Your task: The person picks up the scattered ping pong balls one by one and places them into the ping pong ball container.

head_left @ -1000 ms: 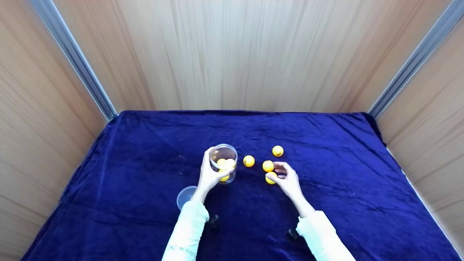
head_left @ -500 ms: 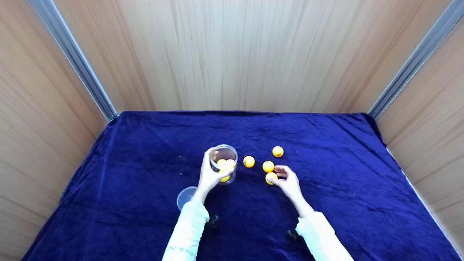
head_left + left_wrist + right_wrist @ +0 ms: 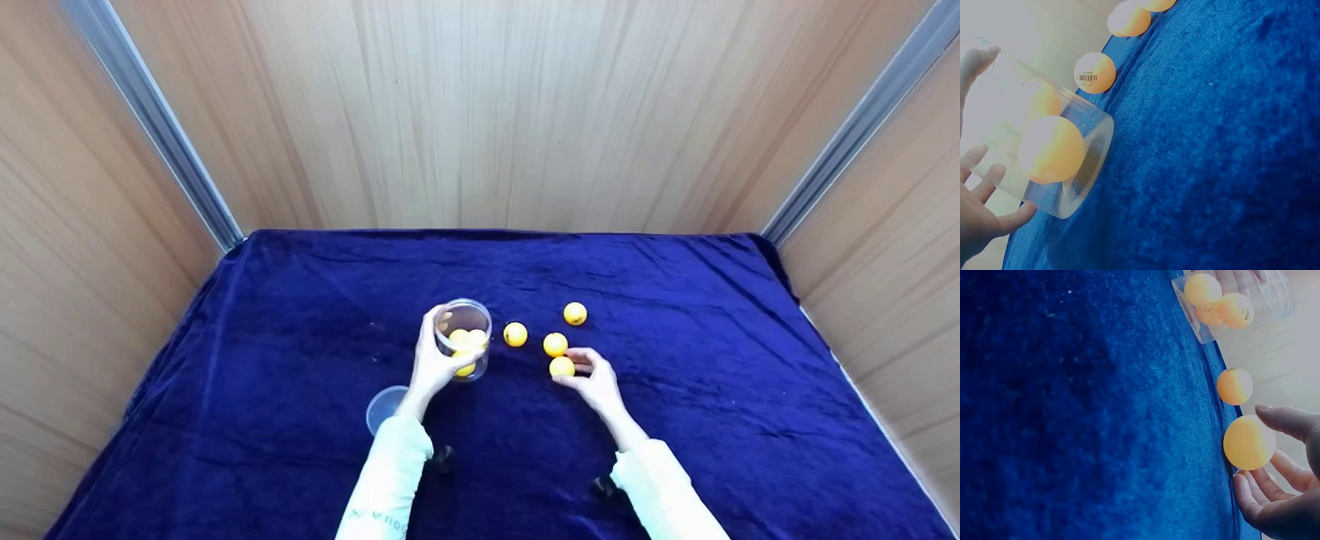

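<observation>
My left hand grips a clear plastic jar round its side, with the thumb across the front. The jar stands upright on the cloth with its mouth uncovered. Several orange ping-pong balls lie inside. To the right, my right hand pinches an orange ping-pong ball, the thumb on one side and the fingers curled round the other. A second ball lies just beyond the pinched one. Between it and the jar is another ball, and one more lies farther back.
A round translucent lid lies beside my left forearm, partly covered by the sleeve. Dark blue velvet cloth covers the table. Wood-grain panels enclose the back and both sides, with metal posts at the corners.
My right thumb has slid from the front of the near ball down to its lower edge, and the fingers have come closer round it. The left hand and jar stay put.
</observation>
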Motion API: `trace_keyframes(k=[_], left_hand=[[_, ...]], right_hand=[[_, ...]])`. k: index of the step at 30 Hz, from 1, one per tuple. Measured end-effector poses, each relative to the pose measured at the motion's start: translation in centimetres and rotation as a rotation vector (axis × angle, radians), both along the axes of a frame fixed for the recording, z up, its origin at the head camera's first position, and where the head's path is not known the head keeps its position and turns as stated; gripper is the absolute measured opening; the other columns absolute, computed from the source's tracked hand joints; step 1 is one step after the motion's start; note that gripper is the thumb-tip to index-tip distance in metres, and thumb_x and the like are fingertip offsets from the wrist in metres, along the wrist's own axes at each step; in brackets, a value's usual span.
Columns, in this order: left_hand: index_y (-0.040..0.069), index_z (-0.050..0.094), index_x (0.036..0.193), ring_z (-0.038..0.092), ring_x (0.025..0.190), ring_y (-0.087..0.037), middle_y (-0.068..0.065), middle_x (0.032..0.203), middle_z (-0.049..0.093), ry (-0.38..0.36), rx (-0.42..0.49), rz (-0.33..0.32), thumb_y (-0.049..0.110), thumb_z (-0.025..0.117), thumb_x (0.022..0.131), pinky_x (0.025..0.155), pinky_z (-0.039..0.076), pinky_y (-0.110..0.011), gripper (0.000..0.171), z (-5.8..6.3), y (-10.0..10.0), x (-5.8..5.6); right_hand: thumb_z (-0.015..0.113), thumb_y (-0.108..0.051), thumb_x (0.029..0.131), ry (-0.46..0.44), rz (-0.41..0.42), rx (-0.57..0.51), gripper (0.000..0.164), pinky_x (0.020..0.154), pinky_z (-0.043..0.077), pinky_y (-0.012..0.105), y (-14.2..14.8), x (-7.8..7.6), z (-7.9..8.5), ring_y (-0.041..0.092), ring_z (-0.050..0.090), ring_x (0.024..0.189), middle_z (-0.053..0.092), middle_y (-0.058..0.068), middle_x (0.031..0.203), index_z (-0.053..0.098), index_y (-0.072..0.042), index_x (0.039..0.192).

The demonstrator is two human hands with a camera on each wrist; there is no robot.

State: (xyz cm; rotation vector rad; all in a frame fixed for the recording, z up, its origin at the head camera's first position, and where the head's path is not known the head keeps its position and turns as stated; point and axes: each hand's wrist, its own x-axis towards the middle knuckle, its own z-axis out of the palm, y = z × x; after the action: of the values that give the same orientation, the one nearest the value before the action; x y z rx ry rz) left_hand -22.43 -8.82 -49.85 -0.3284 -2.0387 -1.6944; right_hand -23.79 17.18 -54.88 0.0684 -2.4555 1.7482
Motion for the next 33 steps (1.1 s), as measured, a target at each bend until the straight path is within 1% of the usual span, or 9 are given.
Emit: trace_keyframes(k=[3, 6, 11, 13, 15, 19, 25, 28, 33], left_hand=[[-0.011, 0.037, 0.122, 0.042, 0.107, -0.043, -0.030, 0.117, 0.045, -0.004, -0.003, 0.007, 0.001, 0.081, 0.056, 0.091, 0.032, -0.053, 0.080, 0.0, 0.0, 0.0], [-0.011, 0.037, 0.122, 0.041, 0.108, -0.043, -0.029, 0.118, 0.045, -0.011, -0.004, 0.014, 0.002, 0.081, 0.056, 0.092, 0.032, -0.053, 0.080, 0.0, 0.1, 0.0], [-0.011, 0.038, 0.122, 0.041, 0.109, -0.043, -0.029, 0.119, 0.045, -0.018, -0.001, 0.018, 0.002, 0.081, 0.056, 0.092, 0.032, -0.053, 0.080, 0.1, 0.1, 0.1], [-0.010, 0.038, 0.122, 0.041, 0.109, -0.043, -0.029, 0.119, 0.045, -0.020, 0.000, 0.018, 0.002, 0.081, 0.056, 0.092, 0.032, -0.052, 0.079, 0.1, 0.1, 0.1], [-0.010, 0.038, 0.122, 0.041, 0.109, -0.042, -0.029, 0.119, 0.045, -0.021, 0.003, 0.016, 0.002, 0.081, 0.056, 0.092, 0.032, -0.052, 0.079, 0.1, 0.1, 0.1], [-0.010, 0.038, 0.121, 0.042, 0.108, -0.042, -0.029, 0.118, 0.044, -0.019, 0.002, 0.015, 0.001, 0.080, 0.056, 0.092, 0.032, -0.052, 0.079, 0.0, 0.1, 0.1], [-0.010, 0.037, 0.122, 0.042, 0.107, -0.043, -0.029, 0.117, 0.045, -0.006, -0.001, 0.017, 0.002, 0.080, 0.057, 0.091, 0.033, -0.052, 0.079, -0.1, 0.1, 0.0], [-0.010, 0.037, 0.122, 0.041, 0.109, -0.043, -0.029, 0.118, 0.044, -0.004, 0.005, 0.013, 0.002, 0.081, 0.057, 0.092, 0.032, -0.052, 0.080, -0.1, 0.1, 0.0], [-0.009, 0.037, 0.122, 0.040, 0.111, -0.042, -0.028, 0.120, 0.044, -0.019, 0.008, 0.012, 0.001, 0.080, 0.056, 0.094, 0.031, -0.051, 0.079, -0.1, 0.0, -0.1]], right_hand=[[0.078, -0.001, 0.060, -0.006, 0.005, 0.009, 0.043, 0.074, 0.048, 0.036, 0.1, 0.0, -0.1, 0.029, 0.060, 0.086, 0.062, 0.017, 0.095, 0.060, 0.005, 0.099], [0.077, 0.001, 0.061, -0.011, 0.020, -0.002, 0.042, 0.071, 0.048, 0.030, 0.1, 0.1, 0.1, 0.031, 0.060, 0.086, 0.062, 0.019, 0.096, 0.059, 0.007, 0.099], [0.073, 0.007, 0.063, -0.014, 0.035, -0.040, 0.039, 0.064, 0.046, 0.023, -0.3, 0.9, 1.8, 0.038, 0.057, 0.086, 0.060, 0.026, 0.095, 0.057, 0.013, 0.098], [0.071, 0.009, 0.063, -0.018, 0.033, -0.043, 0.039, 0.064, 0.045, 0.022, -0.5, 1.3, 2.5, 0.040, 0.057, 0.087, 0.059, 0.028, 0.096, 0.056, 0.014, 0.098], [0.071, 0.009, 0.064, -0.023, 0.031, -0.044, 0.038, 0.064, 0.044, 0.020, -0.6, 1.6, 2.8, 0.040, 0.056, 0.087, 0.058, 0.028, 0.096, 0.056, 0.014, 0.099], [0.070, 0.009, 0.065, -0.022, 0.035, -0.043, 0.037, 0.064, 0.044, 0.020, -0.6, 1.8, 3.0, 0.040, 0.056, 0.086, 0.058, 0.029, 0.095, 0.055, 0.015, 0.099], [0.069, 0.010, 0.065, -0.023, 0.048, -0.087, 0.037, 0.062, 0.044, 0.016, -0.6, 1.7, 2.9, 0.040, 0.056, 0.086, 0.058, 0.030, 0.096, 0.055, 0.015, 0.100], [0.069, 0.010, 0.065, -0.014, 0.053, -0.085, 0.038, 0.063, 0.044, 0.017, -0.8, 1.7, 3.1, 0.040, 0.056, 0.086, 0.057, 0.029, 0.096, 0.054, 0.015, 0.100], [0.069, 0.010, 0.065, -0.001, 0.057, -0.077, 0.038, 0.069, 0.047, 0.027, -1.3, 1.7, 3.8, 0.038, 0.057, 0.085, 0.058, 0.028, 0.096, 0.054, 0.015, 0.099]])
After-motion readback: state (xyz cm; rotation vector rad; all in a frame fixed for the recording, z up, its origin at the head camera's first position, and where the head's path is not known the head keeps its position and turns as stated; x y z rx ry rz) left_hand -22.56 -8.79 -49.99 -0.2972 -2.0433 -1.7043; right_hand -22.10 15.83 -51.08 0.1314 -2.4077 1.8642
